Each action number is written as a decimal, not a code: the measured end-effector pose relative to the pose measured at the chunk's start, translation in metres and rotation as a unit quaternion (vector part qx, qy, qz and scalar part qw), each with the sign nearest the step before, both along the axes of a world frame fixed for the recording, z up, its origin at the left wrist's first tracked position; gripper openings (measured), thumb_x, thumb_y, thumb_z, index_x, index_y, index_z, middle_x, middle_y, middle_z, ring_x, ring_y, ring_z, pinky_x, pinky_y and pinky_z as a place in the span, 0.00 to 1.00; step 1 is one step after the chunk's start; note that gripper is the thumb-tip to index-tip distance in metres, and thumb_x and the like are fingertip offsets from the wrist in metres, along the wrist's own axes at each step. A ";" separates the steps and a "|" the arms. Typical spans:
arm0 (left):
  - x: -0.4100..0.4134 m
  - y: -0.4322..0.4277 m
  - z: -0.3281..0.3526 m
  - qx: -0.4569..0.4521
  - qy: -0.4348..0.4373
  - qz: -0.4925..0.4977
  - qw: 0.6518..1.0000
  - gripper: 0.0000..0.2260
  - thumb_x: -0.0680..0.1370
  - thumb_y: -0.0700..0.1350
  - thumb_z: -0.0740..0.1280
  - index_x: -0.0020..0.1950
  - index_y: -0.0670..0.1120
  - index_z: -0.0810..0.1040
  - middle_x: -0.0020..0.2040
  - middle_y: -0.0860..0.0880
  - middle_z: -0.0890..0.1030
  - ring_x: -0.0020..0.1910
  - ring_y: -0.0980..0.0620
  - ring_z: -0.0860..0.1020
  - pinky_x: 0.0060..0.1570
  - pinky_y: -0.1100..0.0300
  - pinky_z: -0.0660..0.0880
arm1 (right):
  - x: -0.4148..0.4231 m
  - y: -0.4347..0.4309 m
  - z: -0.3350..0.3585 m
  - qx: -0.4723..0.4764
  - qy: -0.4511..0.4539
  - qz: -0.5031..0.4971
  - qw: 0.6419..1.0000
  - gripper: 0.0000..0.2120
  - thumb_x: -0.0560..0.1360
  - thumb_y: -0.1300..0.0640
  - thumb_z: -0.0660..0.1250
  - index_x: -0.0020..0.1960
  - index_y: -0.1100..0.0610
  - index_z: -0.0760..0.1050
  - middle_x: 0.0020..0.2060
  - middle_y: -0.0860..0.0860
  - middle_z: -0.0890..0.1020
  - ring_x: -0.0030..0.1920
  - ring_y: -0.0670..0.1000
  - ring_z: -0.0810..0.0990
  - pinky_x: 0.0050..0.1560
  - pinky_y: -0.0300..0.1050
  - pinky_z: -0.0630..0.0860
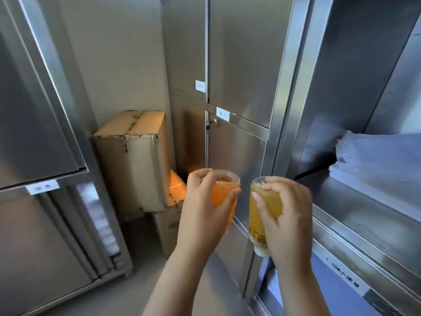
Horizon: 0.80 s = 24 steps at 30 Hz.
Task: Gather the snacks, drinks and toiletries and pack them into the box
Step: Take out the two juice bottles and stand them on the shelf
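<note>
Both hands [200,208] [288,215] grip drink bottles [224,197] [264,204] before steel cabinets [239,65].

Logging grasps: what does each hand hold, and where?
Left hand: orange drink bottle, around its body. Right hand: yellow drink bottle, around its body.

On the front edge of the lower right shelf [385,301], a white strip label [344,277] in black handwriting: "35M", then three Chinese characters, apparently 小床单 (strokes softened by blur). On the upper steel cabinet door [184,53], a small white tag [200,86], print too small to read. On the rail above the lower door [237,160], another white tag [222,113] with two dark characters, not legible. On the left cabinet [34,110], a washed-out white tag [42,187], unreadable. On the lower cardboard box [168,233], a dark printed patch, too blurred to read. Near the cap of the yellow drink bottle [262,208], a patterned band, likewise illegible.
</note>
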<state>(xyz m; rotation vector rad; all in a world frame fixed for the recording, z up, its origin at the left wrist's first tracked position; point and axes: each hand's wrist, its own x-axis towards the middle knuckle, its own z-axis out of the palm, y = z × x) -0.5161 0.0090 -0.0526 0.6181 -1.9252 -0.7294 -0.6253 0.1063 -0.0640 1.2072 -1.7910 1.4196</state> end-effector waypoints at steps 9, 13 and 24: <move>0.168 -0.050 0.012 -0.024 0.000 0.141 0.990 0.08 0.73 0.53 0.69 0.48 0.65 0.72 0.56 0.67 0.65 0.57 0.74 0.63 0.43 0.78 0.65 | 0.141 -0.087 0.015 -0.009 0.031 0.141 0.989 0.11 0.76 0.48 0.64 0.48 0.56 0.77 0.50 0.48 0.79 0.53 0.52 0.73 0.58 0.34 0.64; 0.260 -0.077 0.018 -0.033 -0.002 0.209 0.977 0.08 0.72 0.53 0.69 0.49 0.63 0.74 0.55 0.64 0.66 0.55 0.70 0.67 0.43 0.79 0.66 | 0.230 -0.133 0.019 -0.003 0.039 0.205 0.978 0.14 0.77 0.45 0.61 0.49 0.56 0.77 0.51 0.48 0.79 0.55 0.50 0.73 0.57 0.35 0.65; 0.512 -0.147 0.011 -0.065 -0.054 0.394 0.915 0.08 0.73 0.54 0.69 0.51 0.60 0.74 0.60 0.58 0.66 0.57 0.58 0.72 0.45 0.63 0.73 | 0.484 -0.256 0.008 -0.012 -0.016 0.367 0.930 0.14 0.75 0.46 0.63 0.49 0.56 0.77 0.50 0.50 0.80 0.53 0.52 0.74 0.58 0.33 0.63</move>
